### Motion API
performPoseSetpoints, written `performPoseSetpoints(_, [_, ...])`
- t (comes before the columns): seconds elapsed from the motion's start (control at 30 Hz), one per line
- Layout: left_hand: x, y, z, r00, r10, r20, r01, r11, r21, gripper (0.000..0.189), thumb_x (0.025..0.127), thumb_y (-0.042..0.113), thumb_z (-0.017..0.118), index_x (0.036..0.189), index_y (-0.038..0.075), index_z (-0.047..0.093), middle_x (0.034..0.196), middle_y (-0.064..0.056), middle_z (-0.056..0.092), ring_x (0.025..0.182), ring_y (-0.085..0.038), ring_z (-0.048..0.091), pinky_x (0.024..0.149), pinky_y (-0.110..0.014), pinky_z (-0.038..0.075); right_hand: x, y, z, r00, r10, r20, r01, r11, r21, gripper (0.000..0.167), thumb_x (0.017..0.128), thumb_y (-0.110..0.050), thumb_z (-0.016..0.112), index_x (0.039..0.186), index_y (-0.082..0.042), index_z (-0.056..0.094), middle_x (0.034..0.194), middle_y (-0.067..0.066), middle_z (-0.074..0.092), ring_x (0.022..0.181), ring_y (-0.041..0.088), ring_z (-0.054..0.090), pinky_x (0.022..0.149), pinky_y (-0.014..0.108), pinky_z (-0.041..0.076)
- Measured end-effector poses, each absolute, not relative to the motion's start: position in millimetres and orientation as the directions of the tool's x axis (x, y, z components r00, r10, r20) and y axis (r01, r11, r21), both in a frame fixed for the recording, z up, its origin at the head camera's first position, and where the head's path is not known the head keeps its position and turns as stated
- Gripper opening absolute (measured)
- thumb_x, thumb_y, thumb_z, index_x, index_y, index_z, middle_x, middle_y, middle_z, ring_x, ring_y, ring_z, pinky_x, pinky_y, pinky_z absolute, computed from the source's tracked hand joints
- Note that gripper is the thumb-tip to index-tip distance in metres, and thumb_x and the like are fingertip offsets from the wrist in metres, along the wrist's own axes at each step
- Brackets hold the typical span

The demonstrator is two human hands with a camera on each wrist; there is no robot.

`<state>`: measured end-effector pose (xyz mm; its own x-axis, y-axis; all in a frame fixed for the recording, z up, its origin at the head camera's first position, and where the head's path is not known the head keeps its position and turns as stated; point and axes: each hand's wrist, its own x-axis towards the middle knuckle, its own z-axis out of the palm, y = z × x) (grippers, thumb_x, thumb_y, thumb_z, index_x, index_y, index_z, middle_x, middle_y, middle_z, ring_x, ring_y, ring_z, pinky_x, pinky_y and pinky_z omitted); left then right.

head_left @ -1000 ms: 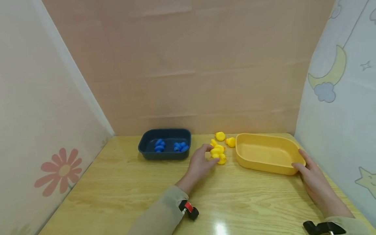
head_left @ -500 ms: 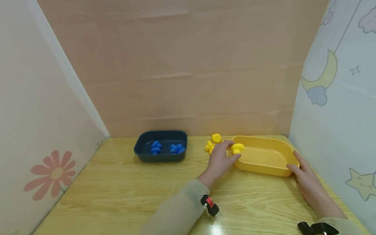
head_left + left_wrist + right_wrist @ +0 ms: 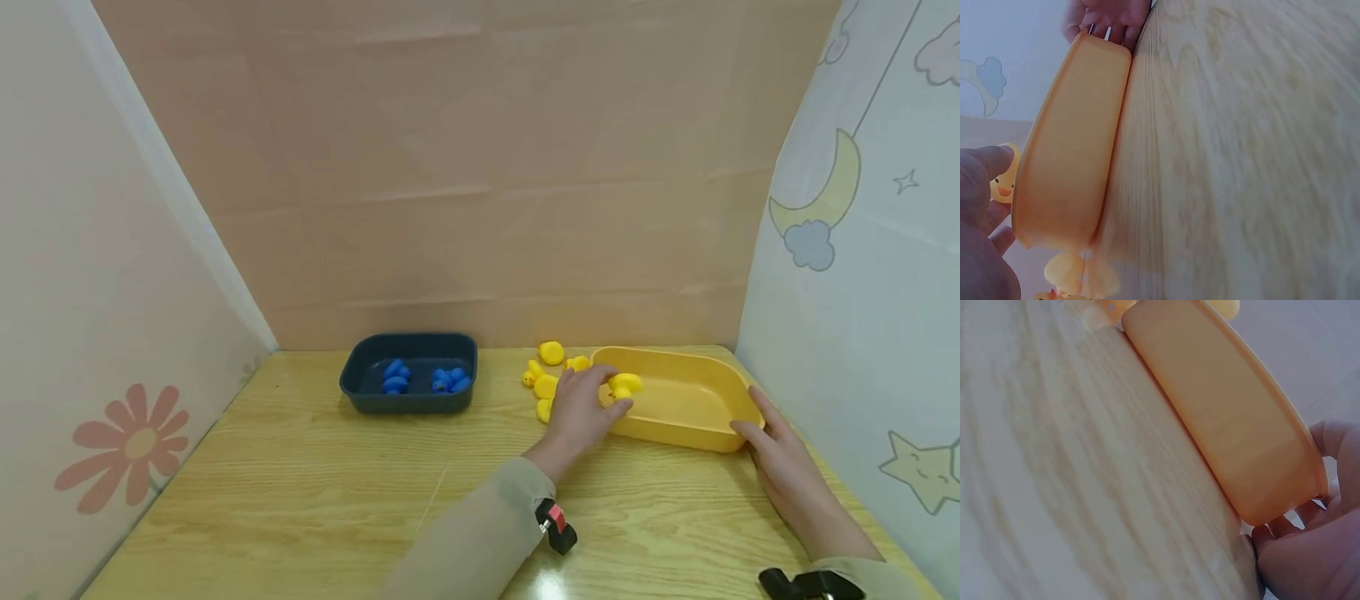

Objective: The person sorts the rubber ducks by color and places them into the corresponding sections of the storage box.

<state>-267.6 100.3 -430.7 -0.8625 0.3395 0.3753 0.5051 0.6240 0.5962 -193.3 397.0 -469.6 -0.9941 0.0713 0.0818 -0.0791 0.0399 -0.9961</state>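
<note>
Pinched between the thumb and fingers of my left hand (image 3: 581,410) is a yellow rubber duck (image 3: 626,384), held over the left end of a yellow plastic basin (image 3: 678,433). In the left wrist view the duck (image 3: 1004,181) shows its face and orange beak just beyond the basin's rim. My right hand (image 3: 791,475) grips the basin's right end. Its thumb lies at the rim and its other fingers sit against the end wall in the right wrist view. Several more yellow ducks (image 3: 551,353) lie on the table left of the basin, some partly hidden behind my left hand.
A dark blue basin (image 3: 408,403) with several small blue ducks (image 3: 451,381) stands on the wooden table (image 3: 300,467), left of the yellow ducks. A brown papered wall (image 3: 480,208) rises behind. Patterned panels close in the left and right sides.
My left hand has picked up a duck from the group and carried it right, over the yellow basin's left end. My right hand has kept its grip. The head view has shifted slightly.
</note>
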Motion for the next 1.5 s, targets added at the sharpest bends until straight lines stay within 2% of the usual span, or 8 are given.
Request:
performPoseSetpoints(0.27, [-267.0,104.3,-431.0,-0.864,0.340,0.373,0.503,0.638,0.583,0.048,0.102,0.040,0.083,0.145,0.022,0.069,0.143,0.013,0.070,0.141,-0.006,0.058,0.134,-0.047,0.023,-192.3,397.8,-467.0,-0.995,0.069,0.078,-0.074,0.063,-0.995,0.083,0.121,-0.022,0.048,0.175,-0.021,-0.014,0.177,-0.014,-0.030,0.160,0.005,-0.026,0.123,0.010,0.003])
performPoseSetpoints(0.43, [-265.6,102.0,-432.2,-0.869,0.346,0.353,0.494,0.616,0.613,0.052,0.103,0.038,0.082,0.150,0.023,0.066,0.153,0.011,0.065,0.159,-0.017,0.041,0.135,-0.049,0.018,-191.7,398.3,-466.5,-0.995,0.065,0.074,-0.070,0.052,-0.996,0.082,0.121,-0.022,0.047,0.175,-0.022,-0.014,0.176,-0.014,-0.029,0.159,0.002,-0.025,0.123,0.011,0.001])
performPoseSetpoints(0.53, [-265.2,98.7,-431.0,-0.865,0.342,0.366,0.501,0.600,0.623,0.054,0.103,0.037,0.082,0.152,0.021,0.065,0.156,0.008,0.063,0.162,-0.022,0.037,0.135,-0.049,0.018,-191.7,398.1,-466.4,-0.995,0.061,0.075,-0.072,0.048,-0.996,0.082,0.121,-0.022,0.047,0.175,-0.022,-0.014,0.176,-0.015,-0.029,0.159,0.001,-0.025,0.123,0.011,0.001])
performPoseSetpoints(0.8, [-262.4,84.9,-426.4,-0.895,0.263,0.362,0.447,0.555,0.702,0.058,0.102,0.035,0.084,0.155,0.022,0.063,0.158,0.010,0.061,0.160,-0.021,0.038,0.129,-0.049,0.035,-193.0,397.9,-466.8,-0.995,0.067,0.079,-0.075,0.061,-0.995,0.082,0.121,-0.022,0.048,0.175,-0.022,-0.014,0.176,-0.016,-0.028,0.159,0.001,-0.025,0.123,0.010,0.002])
performPoseSetpoints(1.13, [-260.1,54.4,-437.4,-0.914,0.228,0.334,0.404,0.563,0.721,0.060,0.101,0.035,0.085,0.156,0.023,0.061,0.165,0.007,0.052,0.156,-0.022,0.042,0.129,-0.047,0.036,-190.7,398.4,-466.2,-0.995,0.070,0.077,-0.072,0.068,-0.995,0.082,0.121,-0.021,0.048,0.175,-0.021,-0.014,0.176,-0.018,-0.027,0.157,-0.003,-0.025,0.123,0.010,0.001])
performPoseSetpoints(1.3, [-259.7,42.2,-439.2,-0.916,0.230,0.329,0.401,0.548,0.734,0.063,0.101,0.034,0.085,0.157,0.022,0.060,0.165,0.007,0.053,0.156,-0.025,0.043,0.129,-0.049,0.036,-187.9,400.8,-464.8,-0.994,0.075,0.076,-0.072,0.060,-0.996,0.082,0.121,-0.022,0.047,0.175,-0.021,-0.014,0.176,-0.019,-0.026,0.158,-0.002,-0.023,0.124,0.011,0.001])
performPoseSetpoints(1.5, [-258.3,34.7,-442.5,-0.934,0.230,0.272,0.355,0.520,0.777,0.065,0.102,0.033,0.084,0.160,0.025,0.057,0.163,0.008,0.055,0.153,-0.024,0.046,0.125,-0.049,0.042,-185.7,403.1,-464.0,-0.994,0.073,0.082,-0.080,0.030,-0.996,0.082,0.121,-0.020,0.047,0.175,-0.021,-0.015,0.176,-0.019,-0.026,0.159,-0.002,-0.020,0.124,0.013,0.001])
